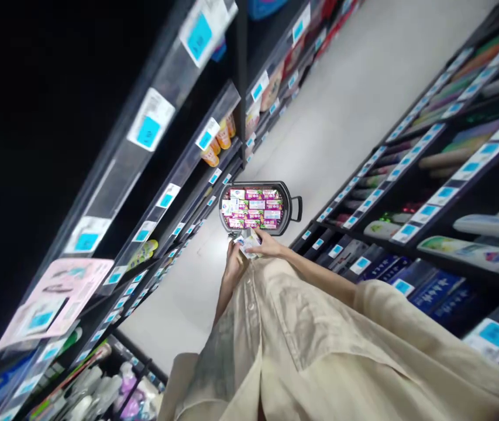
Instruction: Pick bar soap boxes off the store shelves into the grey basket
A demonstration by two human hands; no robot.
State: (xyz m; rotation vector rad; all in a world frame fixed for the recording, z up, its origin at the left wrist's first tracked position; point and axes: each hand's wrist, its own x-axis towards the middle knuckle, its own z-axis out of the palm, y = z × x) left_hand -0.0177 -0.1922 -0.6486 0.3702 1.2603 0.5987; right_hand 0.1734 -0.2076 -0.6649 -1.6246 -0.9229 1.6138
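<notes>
Running between 2 banks of shelves (120,181), pale floor (319,123) leaves an open aisle; there the dark-rimmed basket (286,206) lies, filled with small boxes (255,214); left hand (234,261) and right hand (269,243) close their fingers on the white pack (246,241) between them, just beside the near rim.

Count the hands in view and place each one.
2: the left hand on the left side of the white packet, the right hand on its right, both just below picture centre. No others show.
</notes>
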